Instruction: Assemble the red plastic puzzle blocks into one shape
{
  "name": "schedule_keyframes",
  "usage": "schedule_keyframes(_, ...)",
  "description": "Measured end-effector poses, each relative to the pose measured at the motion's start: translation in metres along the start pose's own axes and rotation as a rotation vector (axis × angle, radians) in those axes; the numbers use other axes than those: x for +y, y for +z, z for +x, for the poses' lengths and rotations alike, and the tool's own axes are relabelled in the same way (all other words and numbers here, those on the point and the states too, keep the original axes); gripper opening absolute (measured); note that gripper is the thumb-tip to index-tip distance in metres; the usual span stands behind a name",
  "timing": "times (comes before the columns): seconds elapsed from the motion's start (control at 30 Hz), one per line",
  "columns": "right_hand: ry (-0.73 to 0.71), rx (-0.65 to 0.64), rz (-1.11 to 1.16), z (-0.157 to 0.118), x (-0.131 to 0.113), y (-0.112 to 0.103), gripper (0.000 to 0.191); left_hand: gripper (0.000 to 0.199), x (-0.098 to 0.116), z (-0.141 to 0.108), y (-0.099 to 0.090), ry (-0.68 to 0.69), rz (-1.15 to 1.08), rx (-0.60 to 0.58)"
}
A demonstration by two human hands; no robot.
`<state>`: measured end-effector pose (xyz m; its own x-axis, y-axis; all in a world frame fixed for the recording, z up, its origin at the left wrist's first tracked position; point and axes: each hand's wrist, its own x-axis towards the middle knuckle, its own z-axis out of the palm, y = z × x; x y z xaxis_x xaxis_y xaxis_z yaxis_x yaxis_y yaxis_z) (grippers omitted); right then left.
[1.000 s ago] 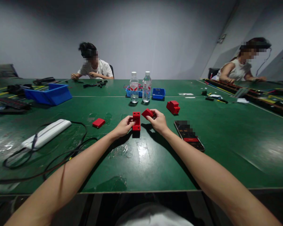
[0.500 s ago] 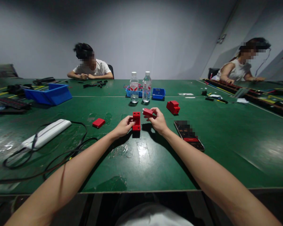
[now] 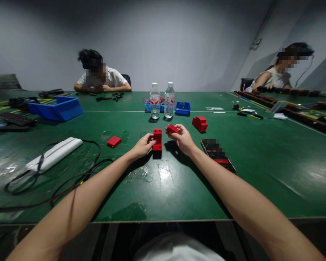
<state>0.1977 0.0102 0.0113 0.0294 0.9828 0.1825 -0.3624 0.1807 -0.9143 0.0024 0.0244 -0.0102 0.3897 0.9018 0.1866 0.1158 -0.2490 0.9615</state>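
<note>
A red U-shaped block [image 3: 158, 146] with round holes in its end faces is gripped by my left hand [image 3: 145, 145] from its left side, just above the table. My right hand [image 3: 183, 139] pinches a smaller red block [image 3: 172, 128] between thumb and fingers, with a small light-coloured piece at its left end. The two blocks are close together but apart. On the table to the left lies a flat red piece [image 3: 114, 141]. Farther right stands a stepped red block [image 3: 200, 124].
Two water bottles [image 3: 155, 105] stand before a blue tray of small parts [image 3: 147, 106], beside a small blue bin [image 3: 183, 108]. A phone [image 3: 218, 156] lies right. At left are a white power strip [image 3: 57, 154], cables and a large blue bin [image 3: 57, 108]. Two people sit beyond.
My right hand has tilted the small red block, its left end now pointing further up. My left hand and the U-shaped block have stayed put. The person at the back left leans lower.
</note>
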Motion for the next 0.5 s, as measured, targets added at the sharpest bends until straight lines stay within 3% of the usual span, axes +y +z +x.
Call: schedule_keyframes(0.5, 0.237, 0.002, 0.12, 0.002, -0.013, -0.002, 0.04, 0.035, 0.002, 0.0, 0.0, -0.008, -0.008, 0.01)
